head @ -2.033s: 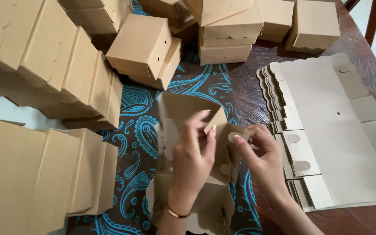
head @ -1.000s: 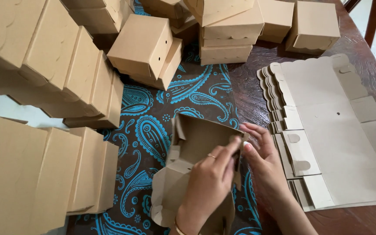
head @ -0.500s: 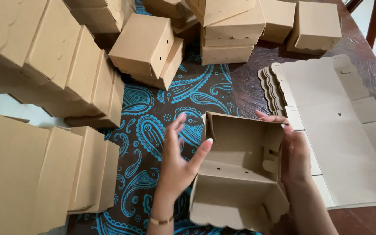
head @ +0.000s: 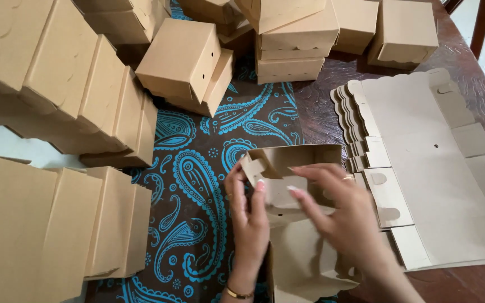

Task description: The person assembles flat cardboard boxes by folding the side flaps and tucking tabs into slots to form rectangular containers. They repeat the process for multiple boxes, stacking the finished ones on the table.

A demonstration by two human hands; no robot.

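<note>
Covering most of the left side, rows of finished brown cardboard boxes (head: pixel 57 90) lie stacked on their sides, and more of them (head: pixel 304 33) crowd the far edge of the dark wooden table (head: pixel 332 95). A brown cloth with a blue paisley pattern (head: pixel 192 168) runs down the middle. To the right lies a stack of flat, unfolded box blanks (head: pixel 439 168) with scalloped edges and cut tabs, just beside the work.

Near the centre, over the paisley cloth, sits the half-folded box (head: pixel 293 168): its far wall stands upright, its lid panel trails toward the near edge, and its left side flap is being brought in. The left hand (head: pixel 248 213) pinches that side flap (head: pixel 254 168) between thumb and fingertips, close to its notched tab. The right hand (head: pixel 338 207) reaches across from the right with its fingers lightly curled and pressing on the inner panel; whether it grips an edge cannot be told, since the hand hides the card beneath it.

To do this fold well, it seems best to keep the right hand bracing the wall square while the left steers the tab straight at its slot, bending along the scored crease and not beside it. Pushing at an angle would likely crumple the thin tab or bow the wall. A gold bangle (head: pixel 238 293) sits on the left wrist, and a ring (head: pixel 348 177) on the right hand.
</note>
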